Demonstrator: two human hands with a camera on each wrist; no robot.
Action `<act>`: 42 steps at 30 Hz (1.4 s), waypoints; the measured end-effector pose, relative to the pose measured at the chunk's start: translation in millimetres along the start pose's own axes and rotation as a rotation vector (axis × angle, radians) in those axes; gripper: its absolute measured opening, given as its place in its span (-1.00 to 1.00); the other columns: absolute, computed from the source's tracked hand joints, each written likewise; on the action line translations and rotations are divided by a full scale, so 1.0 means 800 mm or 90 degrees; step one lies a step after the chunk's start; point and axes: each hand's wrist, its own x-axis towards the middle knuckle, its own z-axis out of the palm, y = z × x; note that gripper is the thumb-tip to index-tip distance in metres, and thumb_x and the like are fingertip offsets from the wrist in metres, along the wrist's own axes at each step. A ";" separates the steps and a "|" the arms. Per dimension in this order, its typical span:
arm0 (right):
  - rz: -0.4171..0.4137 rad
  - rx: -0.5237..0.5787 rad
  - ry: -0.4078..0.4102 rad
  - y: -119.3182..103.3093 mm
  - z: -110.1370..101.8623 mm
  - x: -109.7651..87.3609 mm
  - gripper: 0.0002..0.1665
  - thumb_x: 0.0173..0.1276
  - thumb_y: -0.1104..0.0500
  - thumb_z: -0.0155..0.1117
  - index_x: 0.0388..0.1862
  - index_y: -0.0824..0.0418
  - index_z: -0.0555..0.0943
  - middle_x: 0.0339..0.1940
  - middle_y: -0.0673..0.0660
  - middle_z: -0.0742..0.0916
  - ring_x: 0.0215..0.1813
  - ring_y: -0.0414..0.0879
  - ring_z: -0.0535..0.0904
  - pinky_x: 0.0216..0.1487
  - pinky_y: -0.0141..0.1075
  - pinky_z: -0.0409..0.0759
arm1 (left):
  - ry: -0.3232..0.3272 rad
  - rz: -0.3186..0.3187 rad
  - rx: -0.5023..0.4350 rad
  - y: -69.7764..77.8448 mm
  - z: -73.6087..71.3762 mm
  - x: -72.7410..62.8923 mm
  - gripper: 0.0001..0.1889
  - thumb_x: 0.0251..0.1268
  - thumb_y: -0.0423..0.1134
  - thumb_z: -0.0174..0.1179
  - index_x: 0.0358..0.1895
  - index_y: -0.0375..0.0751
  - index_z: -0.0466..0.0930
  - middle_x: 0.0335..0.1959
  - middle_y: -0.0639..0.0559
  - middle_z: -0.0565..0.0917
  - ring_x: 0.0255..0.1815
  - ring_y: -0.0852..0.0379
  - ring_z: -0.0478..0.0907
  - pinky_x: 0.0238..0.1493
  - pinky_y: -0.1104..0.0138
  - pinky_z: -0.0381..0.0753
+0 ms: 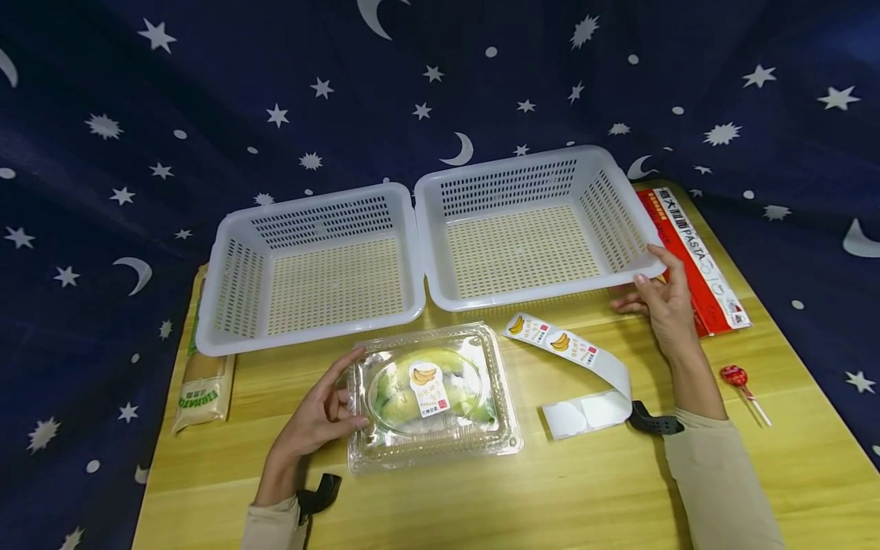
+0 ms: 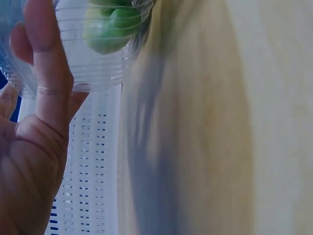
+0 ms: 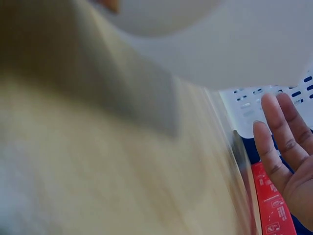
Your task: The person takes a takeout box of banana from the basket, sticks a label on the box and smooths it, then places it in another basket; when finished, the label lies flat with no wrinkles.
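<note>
My left hand (image 1: 319,416) grips the left side of a clear plastic clamshell box (image 1: 509,420), its thumb low on that side and its fingers higher up. Yellow-green fruit (image 2: 112,27) shows through the box, and a banana label (image 1: 428,389) is stuck on its lid. My right hand (image 1: 663,305) holds the front right corner of the right white basket (image 1: 529,294), thumb and index finger at the rim. The other fingers (image 3: 276,127) of that hand extend below the rim. A curled strip of banana labels (image 1: 605,367) lies between the box and my right wrist.
Left of the right basket stands a second white basket (image 1: 316,336). A pasta packet (image 1: 199,389) lies partly under its left end. A red pasta packet (image 1: 694,260) sits at the right, with a red lollipop (image 1: 736,376) nearer me. A dark starry cloth (image 1: 344,69) hangs behind the table.
</note>
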 end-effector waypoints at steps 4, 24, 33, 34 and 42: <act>0.000 0.002 -0.003 0.000 0.000 0.001 -0.37 0.49 0.41 -0.03 0.48 0.13 0.15 -0.18 0.15 0.75 -0.45 0.00 0.75 -0.41 -0.26 0.74 | -0.002 0.024 -0.011 -0.002 0.001 0.001 0.04 0.08 -0.73 0.18 0.56 -0.33 -0.29 -0.04 -0.09 0.71 -0.41 0.07 0.76 -0.52 0.34 0.71; 0.002 -0.022 0.000 -0.001 0.002 0.002 -0.36 0.50 0.39 -0.03 0.49 0.12 0.14 -0.11 0.13 0.76 -0.44 -0.01 0.75 -0.41 -0.28 0.74 | -0.049 0.103 -0.071 0.015 0.015 0.006 0.04 0.00 -0.85 0.05 0.53 -0.44 -0.36 0.16 -0.18 0.59 -0.39 0.09 0.75 -0.58 0.24 0.70; -0.006 -0.009 -0.008 0.001 0.000 0.002 -0.38 0.49 0.41 -0.04 0.47 0.11 0.16 -0.11 0.13 0.74 -0.27 -0.06 0.76 -0.35 -0.31 0.74 | -0.078 0.126 -0.025 0.047 0.025 0.019 0.06 -0.06 -0.86 0.08 0.51 -0.49 -0.35 0.12 -0.05 0.59 -0.40 0.17 0.73 -0.61 0.29 0.68; -0.008 -0.005 -0.011 0.001 0.000 0.002 -0.38 0.49 0.41 -0.04 0.47 0.12 0.16 -0.12 0.13 0.75 -0.27 -0.06 0.76 -0.35 -0.31 0.74 | -0.081 0.132 -0.017 0.050 0.025 0.021 0.06 -0.07 -0.86 0.08 0.51 -0.50 -0.35 0.14 -0.04 0.58 -0.39 0.17 0.73 -0.61 0.29 0.68; -0.017 0.008 -0.022 0.004 -0.002 0.002 -0.37 0.49 0.43 -0.06 0.47 0.13 0.14 -0.19 0.15 0.76 -0.29 -0.04 0.77 -0.36 -0.30 0.74 | -0.063 0.108 0.002 0.072 0.017 0.041 0.05 -0.06 -0.83 0.10 0.53 -0.46 -0.30 0.57 -0.09 0.01 -0.30 0.18 0.72 -0.54 0.35 0.70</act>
